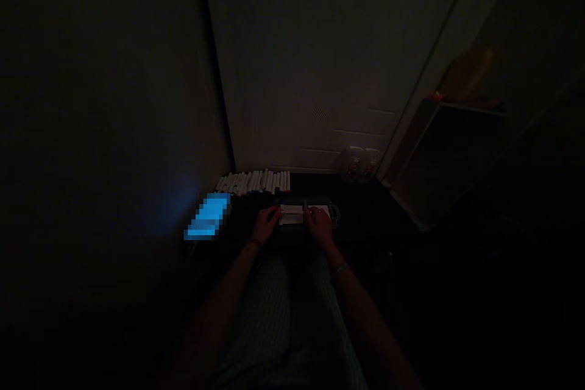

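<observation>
Head view: I see the left hand [266, 223] and right hand [320, 224] curled at the open case [292, 226], too dim to tell whether either grips. I judge it light, stiff, slick, best held by side rims; pens [256, 183] lie beyond.

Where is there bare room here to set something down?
Probably the dark table, right of the open case and in front of the two containers; dimness could hide things. A smaller gap lies behind the case, between the markers and containers. It's crowded around the case, with the left hand and right hand, and farther left, by the glowing screen.
</observation>
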